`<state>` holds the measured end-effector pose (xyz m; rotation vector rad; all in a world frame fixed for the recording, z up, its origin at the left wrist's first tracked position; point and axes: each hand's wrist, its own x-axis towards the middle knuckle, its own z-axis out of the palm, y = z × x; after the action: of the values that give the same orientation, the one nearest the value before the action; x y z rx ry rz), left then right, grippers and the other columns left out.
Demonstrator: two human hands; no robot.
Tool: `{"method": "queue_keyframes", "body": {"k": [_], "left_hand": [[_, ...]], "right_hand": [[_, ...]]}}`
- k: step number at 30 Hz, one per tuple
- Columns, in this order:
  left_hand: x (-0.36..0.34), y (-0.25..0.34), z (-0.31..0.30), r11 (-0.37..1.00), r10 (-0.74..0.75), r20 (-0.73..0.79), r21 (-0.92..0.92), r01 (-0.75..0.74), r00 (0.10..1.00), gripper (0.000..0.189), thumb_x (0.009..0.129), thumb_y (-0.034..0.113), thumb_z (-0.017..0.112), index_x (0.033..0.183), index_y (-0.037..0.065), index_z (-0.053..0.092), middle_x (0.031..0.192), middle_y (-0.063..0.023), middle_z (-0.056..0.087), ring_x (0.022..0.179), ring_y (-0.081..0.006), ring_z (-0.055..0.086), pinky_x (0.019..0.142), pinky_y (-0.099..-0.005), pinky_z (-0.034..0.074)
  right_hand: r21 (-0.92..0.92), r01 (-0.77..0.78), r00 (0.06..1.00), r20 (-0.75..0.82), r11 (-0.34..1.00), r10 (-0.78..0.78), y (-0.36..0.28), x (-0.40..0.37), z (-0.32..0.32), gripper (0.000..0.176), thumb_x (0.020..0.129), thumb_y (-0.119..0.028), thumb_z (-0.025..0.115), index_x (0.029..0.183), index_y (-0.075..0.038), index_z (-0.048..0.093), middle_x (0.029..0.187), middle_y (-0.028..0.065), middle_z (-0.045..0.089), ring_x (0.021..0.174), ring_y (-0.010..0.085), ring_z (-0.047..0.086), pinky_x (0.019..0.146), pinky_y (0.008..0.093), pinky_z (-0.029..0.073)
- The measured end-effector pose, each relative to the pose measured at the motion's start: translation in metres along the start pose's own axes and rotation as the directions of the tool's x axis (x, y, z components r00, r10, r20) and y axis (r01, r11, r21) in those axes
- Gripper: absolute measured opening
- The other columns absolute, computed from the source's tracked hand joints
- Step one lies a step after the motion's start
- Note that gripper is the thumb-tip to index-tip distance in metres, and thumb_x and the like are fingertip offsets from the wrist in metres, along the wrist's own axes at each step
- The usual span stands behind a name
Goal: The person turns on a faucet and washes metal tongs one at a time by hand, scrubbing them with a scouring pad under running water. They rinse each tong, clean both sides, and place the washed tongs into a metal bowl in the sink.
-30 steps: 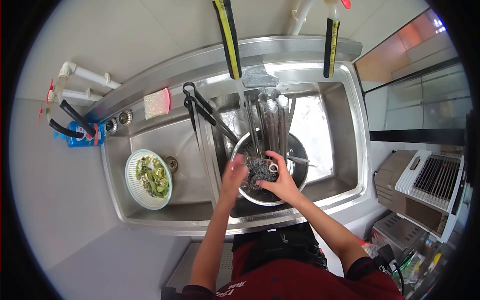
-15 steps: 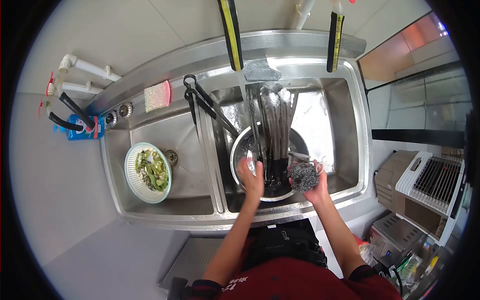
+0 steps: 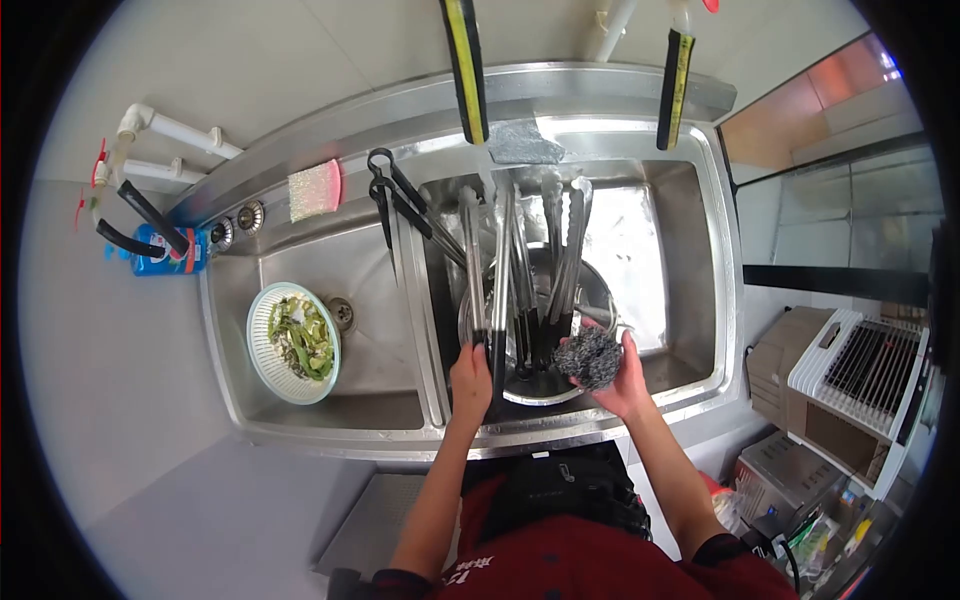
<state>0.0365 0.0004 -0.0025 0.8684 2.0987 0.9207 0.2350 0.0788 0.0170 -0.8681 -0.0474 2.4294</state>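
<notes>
My left hand (image 3: 471,385) is closed round the dark handle end of metal tongs (image 3: 474,260), whose tips point away from me. My right hand (image 3: 622,380) holds a grey steel wool scrubber (image 3: 588,358) at the right front of a round metal bowl (image 3: 545,398). Several more metal tongs (image 3: 568,250) with black handles stand in the bowl, their silvery tips leaning toward the back of the right sink basin (image 3: 690,270). The bowl's inside is partly hidden by the tongs and the scrubber.
A basket of green vegetable scraps (image 3: 262,345) sits in the left basin. Black-handled tongs (image 3: 384,185) lean over the divider. A pink sponge (image 3: 316,190) and a blue bottle (image 3: 165,250) are at the back left. Two black-and-yellow hoses (image 3: 466,80) (image 3: 675,90) hang above.
My left hand has moved left and down and closed on a pair of tongs, now apart from the bunch. The other tongs have spread out. The scrubber has shifted slightly left.
</notes>
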Motion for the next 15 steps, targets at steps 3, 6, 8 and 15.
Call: {"method": "queue_keyframes", "body": {"k": [3, 6, 8, 15], "left_hand": [[-0.027, -0.003, -0.015, 0.984, 0.177, -0.15, 0.035, -0.174, 0.973, 0.024, 0.085, 0.017, 0.039, 0.09, -0.005, 0.047, 0.078, -0.0247, 0.052, 0.073, -0.0392, 0.052, 0.061, -0.0387, 0.039], [-0.023, 0.009, -0.013, 0.984, 0.072, 0.123, -0.169, -0.05, 0.99, 0.021, 0.085, 0.015, 0.04, 0.091, -0.004, 0.045, 0.074, -0.0229, 0.052, 0.069, -0.0365, 0.053, 0.059, -0.0374, 0.04], [-0.021, 0.018, -0.005, 0.967, 0.09, 0.189, -0.253, -0.04, 0.978, 0.016, 0.084, 0.011, 0.04, 0.092, -0.003, 0.043, 0.069, -0.0202, 0.051, 0.065, -0.0331, 0.053, 0.056, -0.0339, 0.039], [-0.013, 0.057, -0.028, 0.974, 0.008, 0.376, -0.212, 0.078, 0.926, 0.014, 0.085, 0.01, 0.037, 0.089, -0.002, 0.041, 0.062, -0.0156, 0.05, 0.057, -0.027, 0.052, 0.053, -0.0322, 0.039]], "right_hand": [[0.142, -0.001, 0.998, 0.07, 0.99, -0.009, 0.005, 0.012, 0.022, 0.047, 0.081, -0.036, 0.043, 0.119, -0.01, 0.035, 0.113, 0.0106, 0.046, 0.104, 0.0241, 0.045, 0.081, 0.0374, 0.04], [0.057, 0.012, 1.0, 0.026, 0.998, -0.013, 0.021, 0.053, 0.033, 0.042, 0.084, -0.031, 0.041, 0.119, -0.01, 0.034, 0.113, 0.0091, 0.045, 0.103, 0.0233, 0.045, 0.085, 0.038, 0.037], [-0.071, 0.151, 0.988, 0.011, 0.986, -0.151, 0.027, 0.069, 0.062, 0.04, 0.087, -0.025, 0.041, 0.12, -0.005, 0.029, 0.11, 0.0084, 0.046, 0.102, 0.0193, 0.044, 0.086, 0.0381, 0.036], [-0.321, 0.052, 0.998, 0.043, 0.946, -0.04, 0.014, 0.073, 0.082, 0.059, 0.072, -0.016, 0.062, 0.12, -0.003, 0.031, 0.109, 0.0118, 0.047, 0.094, 0.0213, 0.051, 0.075, 0.0332, 0.047]]}}
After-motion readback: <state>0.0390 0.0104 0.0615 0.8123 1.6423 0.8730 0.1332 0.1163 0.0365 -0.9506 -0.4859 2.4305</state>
